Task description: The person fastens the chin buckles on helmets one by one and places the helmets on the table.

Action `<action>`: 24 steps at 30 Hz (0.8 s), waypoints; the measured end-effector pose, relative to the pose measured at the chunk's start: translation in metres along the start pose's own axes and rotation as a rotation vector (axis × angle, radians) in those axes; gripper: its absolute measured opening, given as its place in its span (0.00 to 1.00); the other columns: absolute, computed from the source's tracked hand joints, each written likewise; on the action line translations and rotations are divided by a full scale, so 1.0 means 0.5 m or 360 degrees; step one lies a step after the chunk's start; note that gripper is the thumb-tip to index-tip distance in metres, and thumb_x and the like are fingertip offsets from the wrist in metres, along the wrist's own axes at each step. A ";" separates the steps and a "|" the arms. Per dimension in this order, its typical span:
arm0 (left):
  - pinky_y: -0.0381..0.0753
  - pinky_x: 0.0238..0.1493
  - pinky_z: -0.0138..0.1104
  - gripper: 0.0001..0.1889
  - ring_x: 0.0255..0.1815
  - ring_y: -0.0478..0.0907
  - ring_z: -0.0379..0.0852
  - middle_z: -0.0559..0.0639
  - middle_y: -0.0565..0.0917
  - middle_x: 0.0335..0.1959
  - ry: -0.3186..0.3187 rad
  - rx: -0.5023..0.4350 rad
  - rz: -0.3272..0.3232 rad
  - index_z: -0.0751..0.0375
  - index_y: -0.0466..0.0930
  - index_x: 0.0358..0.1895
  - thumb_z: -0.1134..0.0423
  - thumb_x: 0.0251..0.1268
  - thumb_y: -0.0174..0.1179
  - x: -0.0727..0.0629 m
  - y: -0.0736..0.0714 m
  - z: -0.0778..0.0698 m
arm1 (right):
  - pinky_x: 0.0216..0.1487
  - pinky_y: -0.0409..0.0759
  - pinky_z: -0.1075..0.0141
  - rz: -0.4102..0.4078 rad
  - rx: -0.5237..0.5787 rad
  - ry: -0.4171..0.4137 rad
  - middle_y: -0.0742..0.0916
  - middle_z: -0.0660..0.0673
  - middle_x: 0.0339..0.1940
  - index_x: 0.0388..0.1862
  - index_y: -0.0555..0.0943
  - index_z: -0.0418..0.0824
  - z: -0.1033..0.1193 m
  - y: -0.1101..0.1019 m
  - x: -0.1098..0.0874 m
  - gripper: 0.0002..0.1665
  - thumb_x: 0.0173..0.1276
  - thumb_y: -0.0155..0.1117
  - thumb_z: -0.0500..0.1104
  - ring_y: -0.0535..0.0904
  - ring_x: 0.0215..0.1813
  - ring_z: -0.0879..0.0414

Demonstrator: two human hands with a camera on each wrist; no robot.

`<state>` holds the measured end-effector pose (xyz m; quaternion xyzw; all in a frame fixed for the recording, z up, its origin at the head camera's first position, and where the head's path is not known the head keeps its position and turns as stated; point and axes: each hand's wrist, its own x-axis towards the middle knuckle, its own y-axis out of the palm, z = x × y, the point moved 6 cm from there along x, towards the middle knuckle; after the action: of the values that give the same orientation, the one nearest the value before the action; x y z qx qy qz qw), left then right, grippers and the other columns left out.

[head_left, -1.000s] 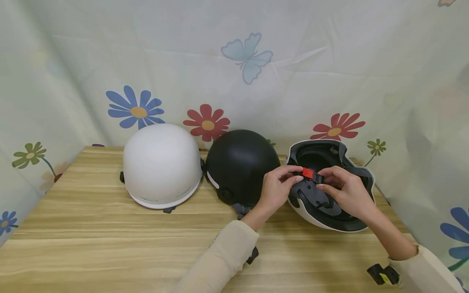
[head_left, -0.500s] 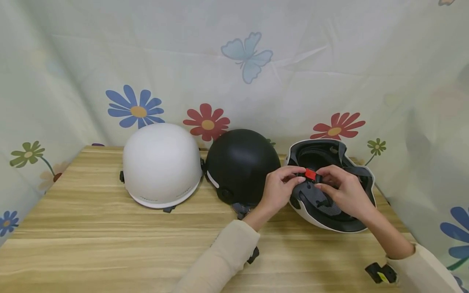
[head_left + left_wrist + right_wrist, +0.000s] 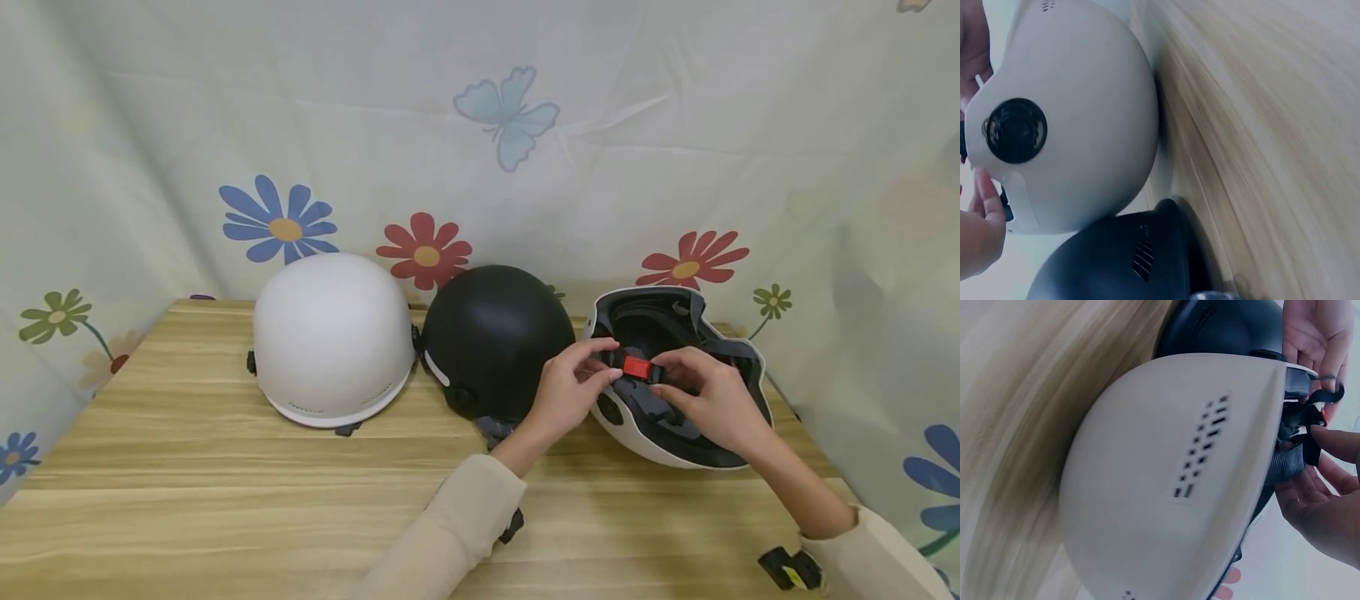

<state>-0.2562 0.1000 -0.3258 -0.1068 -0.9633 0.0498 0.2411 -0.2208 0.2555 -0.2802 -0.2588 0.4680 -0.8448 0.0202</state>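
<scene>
A white helmet (image 3: 637, 442) lies upside down at the right of the table, its dark padded inside facing up. Over its opening, a red and black chin-strap buckle (image 3: 637, 367) stretches between my hands, its two parts joined. With thumb and index finger my left hand (image 3: 564, 392) pinches the buckle's left end. My right hand (image 3: 708, 396) pinches the black right end, and in the right wrist view the black strap (image 3: 1289, 464) runs beside its fingers. In the left wrist view the helmet shell's round black side knob (image 3: 1017, 130) shows beside the left hand's fingertips.
Directly left of the held helmet sits a black helmet (image 3: 495, 333), dome up. Further left stands another white helmet (image 3: 330, 333), also dome up. All rest on a wood-grain table (image 3: 225, 500) before a flowered curtain (image 3: 600, 167).
The buckle has shifted slightly right and down with both hands still pinching it, and its red part now lies flatter. The upturned helmet has tilted a little.
</scene>
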 end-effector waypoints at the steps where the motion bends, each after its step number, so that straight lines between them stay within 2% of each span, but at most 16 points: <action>1: 0.76 0.36 0.24 0.15 0.33 0.78 0.41 0.57 0.80 0.39 -0.0012 -0.0017 0.0022 0.62 0.79 0.49 0.68 0.57 0.62 -0.002 -0.002 0.000 | 0.28 0.74 0.70 -0.0007 -0.0017 0.0005 0.82 0.46 0.28 0.41 0.78 0.34 -0.003 0.000 -0.002 0.19 0.49 0.71 0.30 0.78 0.28 0.55; 5: 0.77 0.39 0.27 0.15 0.40 0.79 0.52 0.62 0.79 0.45 -0.0036 -0.0073 0.0116 0.69 0.77 0.48 0.72 0.57 0.61 -0.017 -0.013 -0.022 | 0.29 0.75 0.71 -0.0038 -0.0051 0.0032 0.82 0.45 0.29 0.40 0.79 0.35 -0.017 -0.003 -0.011 0.18 0.48 0.71 0.30 0.77 0.28 0.56; 8: 0.77 0.44 0.30 0.14 0.46 0.76 0.55 0.63 0.76 0.50 -0.0058 -0.0091 0.0183 0.73 0.77 0.48 0.73 0.58 0.60 -0.029 -0.019 -0.034 | 0.30 0.74 0.76 -0.0049 -0.0029 0.0045 0.82 0.44 0.31 0.41 0.79 0.35 -0.028 -0.007 -0.017 0.18 0.49 0.71 0.31 0.77 0.29 0.61; 10: 0.75 0.48 0.30 0.14 0.49 0.74 0.53 0.59 0.74 0.53 -0.0077 -0.0071 0.0214 0.71 0.78 0.48 0.71 0.58 0.60 -0.034 -0.018 -0.023 | 0.32 0.73 0.79 -0.0046 0.0013 0.0044 0.82 0.43 0.33 0.42 0.79 0.35 -0.036 -0.009 -0.021 0.18 0.50 0.70 0.30 0.77 0.31 0.65; 15: 0.76 0.46 0.30 0.15 0.46 0.74 0.50 0.52 0.73 0.49 -0.0060 0.0053 0.0231 0.63 0.79 0.48 0.66 0.57 0.63 -0.044 -0.016 0.021 | 0.37 0.73 0.82 0.0020 0.0190 0.0037 0.81 0.41 0.38 0.45 0.78 0.34 -0.049 -0.014 -0.037 0.17 0.54 0.67 0.29 0.76 0.35 0.69; 19: 0.77 0.46 0.36 0.17 0.46 0.73 0.50 0.51 0.73 0.49 -0.0048 0.0069 0.0246 0.62 0.78 0.50 0.66 0.56 0.64 -0.054 -0.021 0.036 | 0.39 0.74 0.79 0.0101 0.0333 0.0020 0.81 0.52 0.42 0.48 0.77 0.34 -0.050 -0.021 -0.055 0.19 0.56 0.65 0.30 0.77 0.37 0.67; 22: 0.76 0.48 0.37 0.20 0.48 0.72 0.48 0.51 0.73 0.51 -0.0049 0.0111 0.0299 0.61 0.76 0.53 0.65 0.55 0.64 -0.064 -0.022 0.042 | 0.40 0.74 0.78 0.0162 0.0411 -0.0014 0.80 0.58 0.44 0.50 0.76 0.33 -0.049 -0.023 -0.071 0.22 0.55 0.66 0.29 0.77 0.39 0.66; 24: 0.75 0.48 0.36 0.23 0.49 0.72 0.45 0.52 0.73 0.52 -0.0021 0.0206 0.0365 0.60 0.74 0.56 0.64 0.55 0.65 -0.072 -0.019 0.043 | 0.40 0.74 0.77 0.0199 0.0428 -0.0036 0.81 0.56 0.45 0.51 0.75 0.33 -0.048 -0.021 -0.083 0.24 0.54 0.67 0.29 0.77 0.40 0.65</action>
<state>-0.2371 0.0817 -0.3599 -0.2001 -0.9411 0.1397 0.2340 -0.1936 0.2913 -0.2995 -0.2336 0.3657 -0.8939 0.1126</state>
